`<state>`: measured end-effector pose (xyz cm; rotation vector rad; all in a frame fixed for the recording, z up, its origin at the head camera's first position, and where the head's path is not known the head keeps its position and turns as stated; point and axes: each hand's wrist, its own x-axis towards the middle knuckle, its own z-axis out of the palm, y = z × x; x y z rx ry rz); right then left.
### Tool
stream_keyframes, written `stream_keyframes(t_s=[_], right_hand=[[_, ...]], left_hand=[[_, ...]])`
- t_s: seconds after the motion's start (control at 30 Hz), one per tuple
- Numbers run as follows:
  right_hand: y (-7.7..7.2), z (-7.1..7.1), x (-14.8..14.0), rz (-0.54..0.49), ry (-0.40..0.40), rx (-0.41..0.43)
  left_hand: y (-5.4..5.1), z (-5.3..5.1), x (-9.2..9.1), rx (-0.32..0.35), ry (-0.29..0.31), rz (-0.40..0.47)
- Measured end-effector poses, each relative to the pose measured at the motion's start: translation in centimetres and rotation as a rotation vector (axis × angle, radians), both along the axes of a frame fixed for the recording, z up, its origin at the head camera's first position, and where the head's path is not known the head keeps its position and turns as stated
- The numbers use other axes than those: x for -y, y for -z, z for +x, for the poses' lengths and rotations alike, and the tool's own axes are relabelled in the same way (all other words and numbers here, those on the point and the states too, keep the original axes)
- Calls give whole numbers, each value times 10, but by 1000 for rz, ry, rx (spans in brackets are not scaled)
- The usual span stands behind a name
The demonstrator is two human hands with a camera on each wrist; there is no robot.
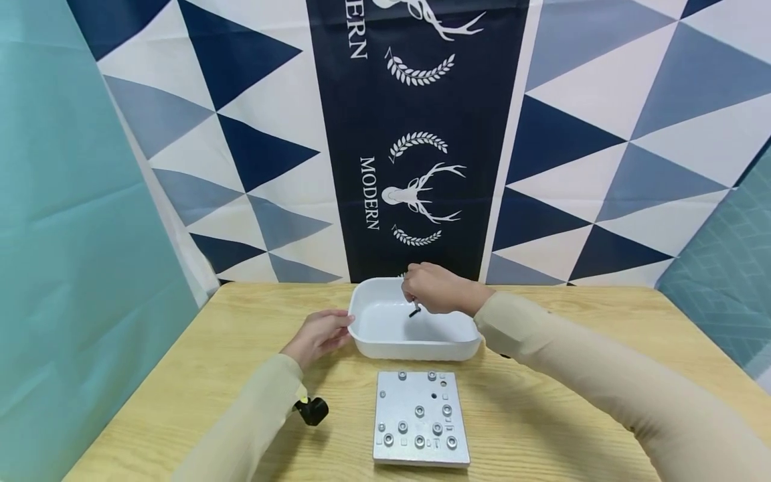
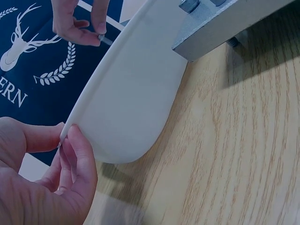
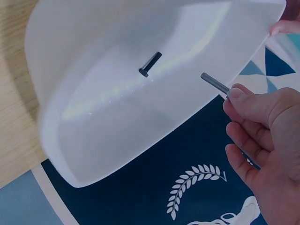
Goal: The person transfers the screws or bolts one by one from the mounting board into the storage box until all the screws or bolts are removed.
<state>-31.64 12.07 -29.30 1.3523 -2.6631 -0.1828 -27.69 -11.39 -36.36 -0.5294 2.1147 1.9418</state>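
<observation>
The left hand (image 1: 323, 333) pinches the left rim of a white plastic tub (image 1: 415, 351); the left wrist view shows thumb and fingers on that rim (image 2: 89, 96). Over the tub, the right hand (image 1: 438, 288) holds a silver threaded bolt (image 3: 215, 83) between thumb and index finger, its threaded end pointing away from the hand (image 3: 269, 124). A black bolt (image 3: 150, 64) lies on the tub's inside floor. In front of the tub is a metal plate (image 1: 412, 402) with several socket-head bolts and a few open holes.
A black object with a yellow part (image 1: 312, 410) is beside the left forearm, on or above the wooden table (image 1: 181, 375). A small dark item, partly hidden, shows below the right sleeve. Patterned cloth (image 1: 277, 167) hangs behind the table.
</observation>
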Motion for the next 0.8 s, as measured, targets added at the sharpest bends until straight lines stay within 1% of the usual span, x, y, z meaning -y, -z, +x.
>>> stream_keyframes(t_s=[0.27, 0.33, 0.4, 0.53, 0.7, 0.8], right_hand=[[0, -13, 4, 20, 28, 10], [1, -15, 5, 19, 33, 22], [2, -18, 5, 21, 32, 15], [3, -22, 4, 25, 51, 11], [3, -17, 0, 13, 114, 75], [2, -11, -4, -1, 111, 91]], left_hand=[[-1, -1, -2, -5, 9, -6], [0, 0, -2, -5, 15, -4], [1, 0, -2, -6, 19, 3], [2, 1, -2, -10, 10, 8], [1, 1, -2, -7, 7, 4], [-1, 0, -1, -8, 8, 4]])
